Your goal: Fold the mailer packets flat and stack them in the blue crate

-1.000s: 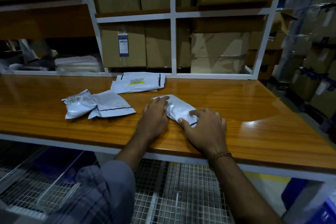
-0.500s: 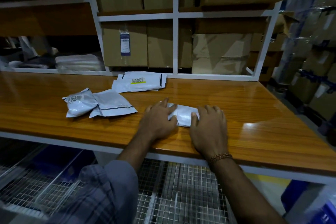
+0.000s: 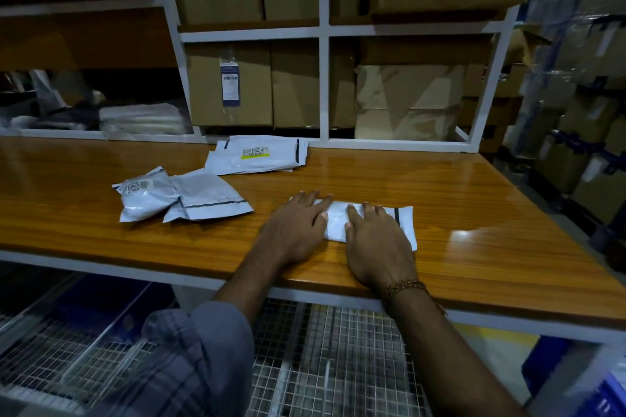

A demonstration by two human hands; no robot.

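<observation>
packet (image 3: 337, 220) nr desk (image 3: 474, 213) front edge: l hand (image 3: 293, 227) + r hand (image 3: 374, 237) flat, fingers straight, pressing fold; 3 mailers (image 3: 203, 195) unfolded behind; none crated yet.

Cardboard boxes (image 3: 230, 85) on white shelving (image 3: 323, 30); wooden bench (image 3: 474, 206); wire mesh rack (image 3: 338, 366) below

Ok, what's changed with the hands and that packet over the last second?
The right hand let go its curled hold on the mailer packet's near corner and now lies flat on it. The left hand stayed pressing the left end. The packet went from angled and rumpled to flat and square along the table. The other mailers and the far stack stayed put.
</observation>
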